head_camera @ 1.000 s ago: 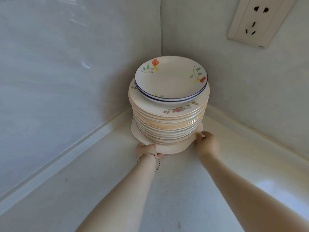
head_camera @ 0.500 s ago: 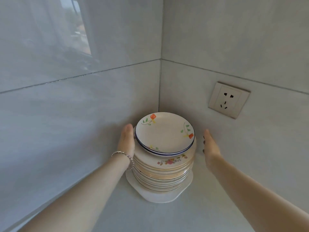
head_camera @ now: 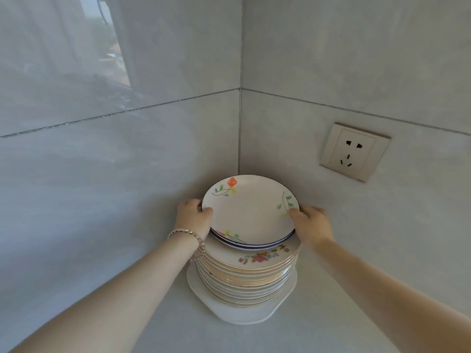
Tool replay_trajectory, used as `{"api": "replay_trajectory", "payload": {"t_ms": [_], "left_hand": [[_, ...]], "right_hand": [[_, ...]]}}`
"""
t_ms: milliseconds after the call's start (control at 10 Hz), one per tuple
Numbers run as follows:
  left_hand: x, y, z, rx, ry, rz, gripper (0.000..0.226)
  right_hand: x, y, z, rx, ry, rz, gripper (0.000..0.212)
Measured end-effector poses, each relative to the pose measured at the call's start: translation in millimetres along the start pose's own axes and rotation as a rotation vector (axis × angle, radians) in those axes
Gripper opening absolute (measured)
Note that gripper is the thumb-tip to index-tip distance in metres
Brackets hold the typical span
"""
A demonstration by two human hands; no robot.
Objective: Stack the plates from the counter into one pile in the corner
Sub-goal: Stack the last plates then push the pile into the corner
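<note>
Pile of plates [head_camera: 244,278]: lower centre of the frame, standing on the table [head_camera: 165,327] in the corner where the two tiled walls [head_camera: 153,161] meet.
Bottom plate [head_camera: 242,315]: white, with rounded corners, wider than the round plates stacked on it.
Middle of pile: many round cream plates with pale orange edges; the uppermost one, a floral plate [head_camera: 262,258], shows a pink and purple flower print on its near rim.
Blue-rimmed plates [head_camera: 251,215]: a few smaller plates nested together on top of the pile, painted with an orange flower and green leaves; whether they rest fully on the floral plate cannot be told.
Left hand [head_camera: 193,220]: at the left edge of the blue-rimmed plates, fingers [head_camera: 206,211] curled over the rim and gripping it, thumb on top.
Right hand [head_camera: 312,225]: at the right edge of the same plates, fingers [head_camera: 297,212] closed round the rim, thumb lying on the upper face.
Bracelet [head_camera: 187,234]: thin silver chain on the left wrist, just beside the pile.
Wall socket [head_camera: 355,151]: cream plate on the right wall, centre right of the frame, above and well apart from the pile.
Window reflection [head_camera: 112,47]: faint, on the glossy tile at upper left.
</note>
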State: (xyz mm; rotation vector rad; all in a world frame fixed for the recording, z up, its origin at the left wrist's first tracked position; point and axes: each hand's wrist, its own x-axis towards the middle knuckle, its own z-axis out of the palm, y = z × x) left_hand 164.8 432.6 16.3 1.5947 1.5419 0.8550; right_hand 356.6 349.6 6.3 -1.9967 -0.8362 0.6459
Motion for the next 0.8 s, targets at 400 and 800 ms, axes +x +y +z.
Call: {"api": "replay_trajectory", "payload": {"t_ms": [400,800], "left_hand": [[-15,0,-6,-0.003,-0.060,-0.052,0.016],[-49,16,-39,-0.122,-0.212,-0.199,0.059]], "right_hand": [[-23,0,-2,0.209,-0.110,0.039,0.038],[-57,3,-6,0.207,-0.216,0.153,0.059]]}}
